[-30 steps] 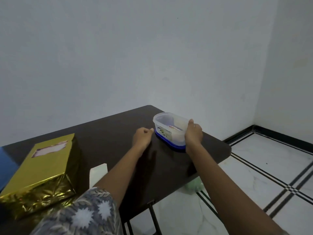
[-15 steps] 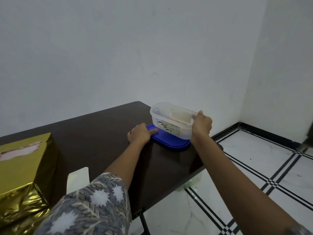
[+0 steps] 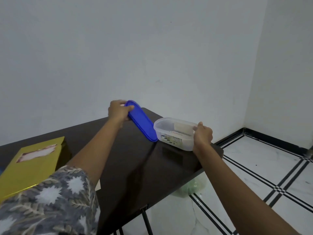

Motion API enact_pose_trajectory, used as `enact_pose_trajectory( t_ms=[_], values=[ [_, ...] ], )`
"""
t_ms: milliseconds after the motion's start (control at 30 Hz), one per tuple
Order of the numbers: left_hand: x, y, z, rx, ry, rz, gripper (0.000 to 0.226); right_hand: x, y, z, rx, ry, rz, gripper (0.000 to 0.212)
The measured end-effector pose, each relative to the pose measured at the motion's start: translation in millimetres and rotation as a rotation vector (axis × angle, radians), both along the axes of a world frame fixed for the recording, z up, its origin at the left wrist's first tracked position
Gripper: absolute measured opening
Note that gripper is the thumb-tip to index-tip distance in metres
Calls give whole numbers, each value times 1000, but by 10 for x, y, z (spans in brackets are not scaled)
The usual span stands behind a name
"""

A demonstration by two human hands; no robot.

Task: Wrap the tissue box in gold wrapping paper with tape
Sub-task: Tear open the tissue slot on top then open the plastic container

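left arm (image 3: pixel 94 146): stretched from lower left to frame centre, patterned sleeve (image 3: pixel 50 200)
left hand (image 3: pixel 118 111): curled round end of blue lid (image 3: pixel 142 124), lid tilted
right arm (image 3: pixel 228 180): bare, stretched from lower right
right hand (image 3: pixel 202 135): grips end of clear container (image 3: pixel 174 134), thumb on the rim

Blue lid (image 3: pixel 140 122) tilts beside clear tub (image 3: pixel 176 141) at the dark table's (image 3: pixel 135 167) corner.

At mid-frame the left grip (image 3: pixel 119 112) pinches the upper end of a blue lid (image 3: pixel 142 123), which tilts above the dark bench (image 3: pixel 128 167). Its lower end is just beside a clear plastic container (image 3: pixel 174 134). The right grip (image 3: pixel 202 134) holds that container's rim at centre right. A tissue box (image 3: pixel 33 165) covered in gold paper lies at lower left, well apart from them, beside a patterned sleeve (image 3: pixel 50 204).
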State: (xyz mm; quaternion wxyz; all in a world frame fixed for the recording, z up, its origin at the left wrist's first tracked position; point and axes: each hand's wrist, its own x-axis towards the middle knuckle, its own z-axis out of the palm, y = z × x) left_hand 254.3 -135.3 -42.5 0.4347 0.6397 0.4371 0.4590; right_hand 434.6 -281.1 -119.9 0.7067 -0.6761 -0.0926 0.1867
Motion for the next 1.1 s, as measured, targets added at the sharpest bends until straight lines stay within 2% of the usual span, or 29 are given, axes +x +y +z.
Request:
enact_pose_trajectory(
  t_ms=[100,200,267,333,433,567,667,800,933,1100],
  values=[
    [119,-441,6,362,184,-155,46,-68,1,-74,50,40,115,47],
    [240,-770,-227,561,442,-337,37,-47,-59,-105,113,62,236,55],
    [281,-866,-384,579,563,-448,36,-30,-83,-140,131,73,311,63],
    [314,-970,-445,572,635,-519,46,0,-97,-176,140,76,360,69],
    [375,-1046,-464,576,661,-569,47,39,-93,-204,163,104,402,79],
    [437,-1077,-468,616,684,-566,47,67,-90,-227,173,103,457,104],
    [499,-1115,-469,648,695,-573,47,104,-77,-266,194,98,476,93],
    [590,-1174,-480,696,730,-563,48,108,-124,-284,214,72,529,96],
    [617,-1194,-495,739,722,-534,49,134,-178,-292,280,51,563,66],
    [649,-1213,-543,782,689,-521,46,107,-216,-259,331,46,590,58]
  ],
)
